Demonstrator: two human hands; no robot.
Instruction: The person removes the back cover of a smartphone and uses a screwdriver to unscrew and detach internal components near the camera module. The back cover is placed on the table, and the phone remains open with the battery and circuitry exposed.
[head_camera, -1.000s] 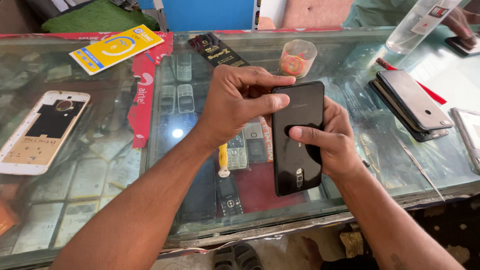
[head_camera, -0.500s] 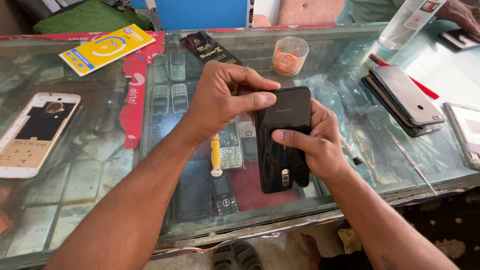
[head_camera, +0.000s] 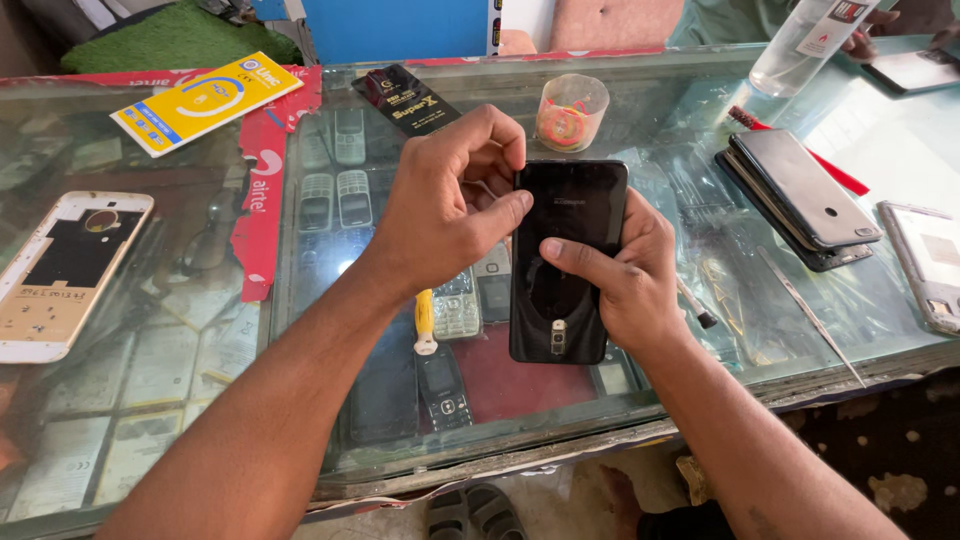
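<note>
Hands hold one black phone (head_camera: 568, 262) over the middle of the glass table (head_camera: 180, 330). Left hand (head_camera: 450, 205) pinches its top left corner with thumb and fingers. Right hand (head_camera: 622, 272) wraps its right side, thumb across the back. Its back is on, not lifted. Two phones (head_camera: 800, 195) lie stacked near the right edge. One white phone frame (head_camera: 62, 275) lies at the left edge. One cup (head_camera: 572, 110) sits by the far edge.

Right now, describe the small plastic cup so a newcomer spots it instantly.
On the glass counter, look at the far side past the black phone that both hands hold. The small cup stands there alone: clear plastic, round, with something coiled orange-red inside.
</note>
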